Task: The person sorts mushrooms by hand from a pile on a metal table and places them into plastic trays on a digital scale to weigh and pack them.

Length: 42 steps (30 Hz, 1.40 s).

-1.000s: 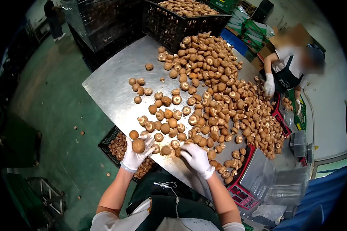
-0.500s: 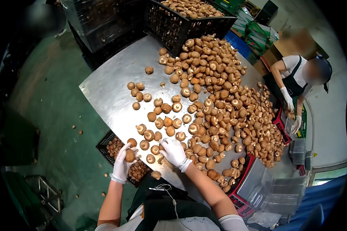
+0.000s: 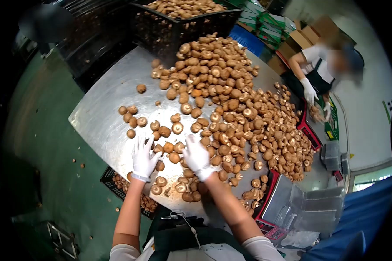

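In white gloves, both my hands are over the metal table (image 3: pixel 102 98) among loose shiitake mushrooms (image 3: pixel 168 148). My left hand (image 3: pixel 144 158) is palm down with its fingers spread, its fingertips beside a few mushrooms and nothing in its grasp. To its right, my right hand (image 3: pixel 197 156) reaches forward with fingers extended, against the loose mushrooms at the near side of the big mushroom pile (image 3: pixel 230 91). Part of what lies under the right palm is hidden. Several mushrooms (image 3: pixel 188 185) rest between my wrists.
Below the table's left edge sits a black crate (image 3: pixel 111 182) of mushrooms. Another full black crate (image 3: pixel 183 32) stands at the back. To the right are a red scale (image 3: pixel 265 226) and clear plastic boxes (image 3: pixel 322 206). A co-worker (image 3: pixel 315 65) in white gloves works across the pile.
My left hand has moved from the table's edge onto the tabletop, and the mushroom it held is out of its fingers. My right hand has moved forward. More mushrooms lie near me.
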### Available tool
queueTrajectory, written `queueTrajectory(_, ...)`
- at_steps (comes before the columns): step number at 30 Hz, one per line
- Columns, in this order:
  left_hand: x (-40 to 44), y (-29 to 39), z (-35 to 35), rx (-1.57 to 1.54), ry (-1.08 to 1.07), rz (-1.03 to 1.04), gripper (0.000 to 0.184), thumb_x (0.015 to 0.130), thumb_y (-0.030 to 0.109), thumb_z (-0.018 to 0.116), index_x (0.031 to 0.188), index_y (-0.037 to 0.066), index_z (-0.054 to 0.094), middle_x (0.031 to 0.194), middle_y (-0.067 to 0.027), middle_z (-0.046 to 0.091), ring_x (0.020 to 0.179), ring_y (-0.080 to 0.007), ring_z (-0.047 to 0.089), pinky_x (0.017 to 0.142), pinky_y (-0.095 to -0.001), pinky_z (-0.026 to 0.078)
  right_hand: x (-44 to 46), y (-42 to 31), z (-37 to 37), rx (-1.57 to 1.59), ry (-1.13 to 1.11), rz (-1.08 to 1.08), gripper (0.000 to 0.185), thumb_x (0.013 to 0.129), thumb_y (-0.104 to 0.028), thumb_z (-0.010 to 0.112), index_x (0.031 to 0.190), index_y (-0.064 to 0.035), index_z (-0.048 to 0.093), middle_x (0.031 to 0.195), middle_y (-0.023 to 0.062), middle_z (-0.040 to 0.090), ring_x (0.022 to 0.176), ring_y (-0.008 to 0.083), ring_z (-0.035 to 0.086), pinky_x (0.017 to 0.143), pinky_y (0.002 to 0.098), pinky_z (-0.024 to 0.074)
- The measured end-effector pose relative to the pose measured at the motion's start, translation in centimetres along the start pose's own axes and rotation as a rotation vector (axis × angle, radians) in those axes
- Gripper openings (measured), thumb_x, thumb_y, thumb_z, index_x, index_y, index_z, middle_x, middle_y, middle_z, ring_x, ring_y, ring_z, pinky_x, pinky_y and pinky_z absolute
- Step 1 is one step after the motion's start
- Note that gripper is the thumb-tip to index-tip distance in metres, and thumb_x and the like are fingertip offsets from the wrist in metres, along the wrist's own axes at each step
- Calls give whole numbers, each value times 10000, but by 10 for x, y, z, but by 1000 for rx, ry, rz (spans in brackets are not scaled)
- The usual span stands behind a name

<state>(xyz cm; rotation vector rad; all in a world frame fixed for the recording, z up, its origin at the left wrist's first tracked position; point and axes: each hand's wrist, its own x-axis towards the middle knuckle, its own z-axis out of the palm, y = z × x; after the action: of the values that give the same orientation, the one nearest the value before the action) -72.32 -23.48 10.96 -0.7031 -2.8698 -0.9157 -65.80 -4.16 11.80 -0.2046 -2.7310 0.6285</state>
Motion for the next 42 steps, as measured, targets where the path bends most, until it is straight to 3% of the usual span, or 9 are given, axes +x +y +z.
queueTrajectory(7, 0, -7, -7, -55, -220, -50, 313, 752, 268, 707, 999, 83, 658, 1005, -114, 615, 967, -308, 565, 820, -399, 457, -36, -13, -24, 293, -471, -102, 306, 872, -188, 535, 1160, -90, 570, 993, 107, 607, 796, 285, 644, 678, 373, 538)
queueTrajectory(9, -14, -20, -17, -94, -301, 4, 271, 770, 260, 693, 965, 75, 661, 933, -115, 632, 925, -311, 577, 815, -401, 461, -44, 26, -39, 240, -190, -153, 346, 850, -192, 573, 1187, -113, 568, 993, 111, 617, 819, 277, 646, 691, 362, 540)
queueTrajectory(15, -1, -7, -11, -156, -144, 60, 338, 818, 238, 652, 1096, 46, 646, 1149, -182, 603, 1079, -371, 535, 939, -443, 407, -32, 123, -100, -469, -189, 322, 418, 823, -94, 524, 1237, -143, 521, 1136, 170, 584, 611, 306, 642, 511, 388, 530)
queueTrajectory(19, 11, 33, 17, -70, -189, 189, 414, 894, 245, 541, 1293, 135, 539, 1384, -148, 455, 1300, -383, 360, 1076, -537, 226, -42, 69, -53, -319, -309, 244, 540, 803, -82, 523, 1331, -174, 460, 1374, 286, 376, 610, 268, 646, 489, 348, 529)
queueTrajectory(29, -1, 1, 30, 108, -256, 139, 443, 884, 191, 516, 1325, 162, 495, 1367, -122, 458, 1291, -388, 366, 1073, -581, 203, -87, -3, -77, 16, -42, -255, 327, 803, -168, 616, 1130, -154, 628, 1022, 55, 645, 716, 175, 658, 552, 288, 532)
queueTrajectory(34, -5, 23, 15, -47, -79, 159, 365, 867, 185, 564, 1209, 57, 570, 1297, -186, 497, 1228, -400, 418, 1056, -507, 275, -75, 74, -107, 99, 159, 260, 142, 869, -174, 577, 871, -68, 670, 804, 100, 634, 728, 293, 629, 639, 376, 508)
queueTrajectory(39, -6, 70, 31, 103, -246, 390, 441, 803, 236, 652, 1215, 98, 578, 1370, -155, 453, 1248, -424, 388, 1020, -479, 338, -36, 80, -69, -96, 135, 189, 409, 842, -171, 595, 1241, -126, 521, 1168, 153, 565, 814, 299, 633, 654, 367, 532)
queueTrajectory(40, -7, 66, 35, 123, -293, 419, 490, 785, 247, 673, 1246, 124, 561, 1391, -125, 442, 1266, -417, 376, 1017, -478, 343, -25, 70, -63, -101, -285, 354, 580, 812, -173, 622, 1351, -148, 409, 1290, 171, 488, 802, 293, 630, 598, 360, 551)
queueTrajectory(42, -7, 51, 31, 94, -284, 401, 493, 786, 249, 672, 1249, 124, 557, 1395, -127, 438, 1265, -414, 380, 1016, -478, 345, -40, 45, -27, -331, -299, 165, 567, 816, -175, 604, 1330, -66, 392, 1252, 156, 463, 784, 282, 605, 569, 356, 549)
